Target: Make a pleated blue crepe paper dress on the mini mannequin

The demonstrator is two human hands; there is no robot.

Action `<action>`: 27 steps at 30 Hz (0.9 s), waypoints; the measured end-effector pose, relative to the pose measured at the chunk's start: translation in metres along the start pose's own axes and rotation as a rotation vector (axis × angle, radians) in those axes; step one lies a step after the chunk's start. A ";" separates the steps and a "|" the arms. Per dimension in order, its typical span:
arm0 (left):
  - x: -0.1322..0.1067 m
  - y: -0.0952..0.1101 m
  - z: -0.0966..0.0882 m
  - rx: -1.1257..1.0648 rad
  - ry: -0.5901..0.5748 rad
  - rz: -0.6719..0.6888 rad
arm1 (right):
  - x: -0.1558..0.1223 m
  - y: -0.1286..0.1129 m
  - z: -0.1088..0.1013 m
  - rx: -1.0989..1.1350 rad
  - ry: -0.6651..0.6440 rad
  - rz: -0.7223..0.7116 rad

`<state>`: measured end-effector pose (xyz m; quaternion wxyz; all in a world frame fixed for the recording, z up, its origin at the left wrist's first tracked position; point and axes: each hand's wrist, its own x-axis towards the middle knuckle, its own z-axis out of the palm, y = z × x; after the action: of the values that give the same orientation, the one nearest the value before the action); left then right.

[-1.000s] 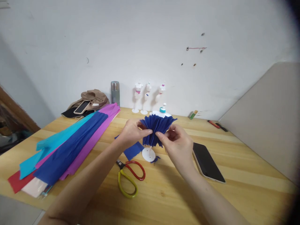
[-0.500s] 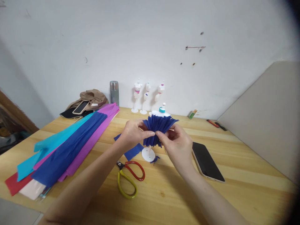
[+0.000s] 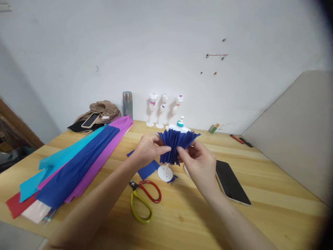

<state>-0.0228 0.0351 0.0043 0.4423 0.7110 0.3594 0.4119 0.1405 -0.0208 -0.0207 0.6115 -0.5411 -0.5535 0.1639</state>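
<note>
Between my hands is a bunch of dark blue pleated crepe paper (image 3: 174, 142), its folds fanning out at the top. My left hand (image 3: 151, 146) pinches its left side, thumb on the front. My right hand (image 3: 197, 159) grips the right side the same way; the fingers behind the paper are partly hidden. Just behind stands a small white mannequin (image 3: 179, 126) with a teal band at its neck. A white round base (image 3: 165, 173) shows below the paper, with blue scraps (image 3: 172, 179) beside it. A flat blue piece (image 3: 148, 169) lies under my left wrist.
Scissors (image 3: 142, 198) with red and yellow handles lie in front. Coloured crepe sheets (image 3: 78, 159) spread on the left. A black-screened phone (image 3: 232, 182) lies at right. Small mannequins (image 3: 153, 100), a flask (image 3: 127, 104) and a brown cloth (image 3: 106, 109) stand or lie along the wall.
My right hand has shifted slightly right, so the thumbs are farther apart and the pleated paper is spread a little wider. The camera view has moved slightly.
</note>
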 end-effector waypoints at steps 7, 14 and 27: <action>0.000 0.001 -0.004 -0.033 -0.025 -0.007 | 0.002 -0.005 -0.004 0.058 -0.020 0.038; 0.001 0.002 -0.005 -0.161 -0.063 -0.088 | 0.010 -0.011 -0.014 0.049 -0.080 0.022; -0.001 0.006 -0.011 -0.109 -0.091 -0.048 | 0.013 -0.013 -0.017 0.067 -0.087 0.034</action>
<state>-0.0328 0.0357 0.0128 0.5062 0.6950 0.3328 0.3872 0.1543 -0.0239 0.0002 0.6017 -0.5218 -0.5647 0.2162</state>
